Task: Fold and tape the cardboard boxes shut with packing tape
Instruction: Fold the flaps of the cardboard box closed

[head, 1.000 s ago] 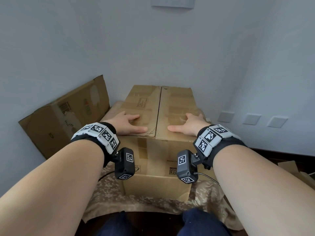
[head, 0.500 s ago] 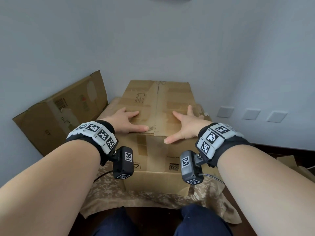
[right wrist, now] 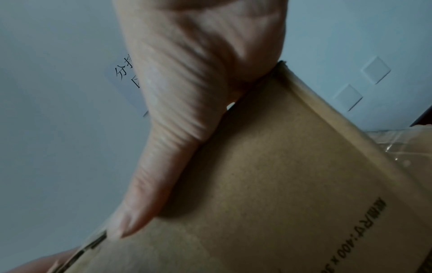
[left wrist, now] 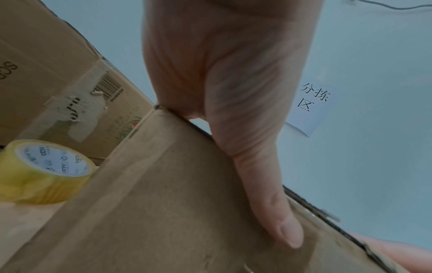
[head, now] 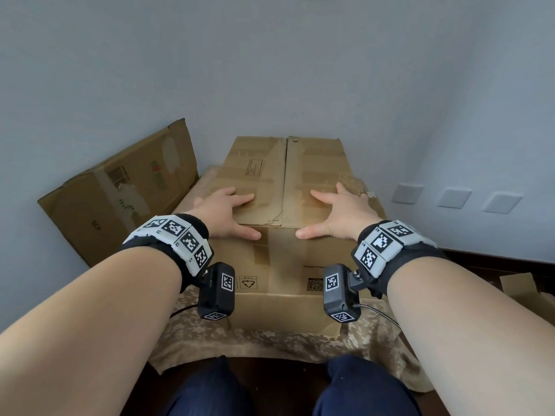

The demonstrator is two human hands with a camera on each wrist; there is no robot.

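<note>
Right hand (head: 339, 213) (thumb) now over edge

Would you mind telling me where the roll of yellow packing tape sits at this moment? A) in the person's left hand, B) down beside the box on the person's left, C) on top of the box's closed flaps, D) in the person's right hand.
B: the left wrist view shows the tape roll lying beside the box, while the left hand and right hand both rest flat on the flaps and hold nothing.
</note>
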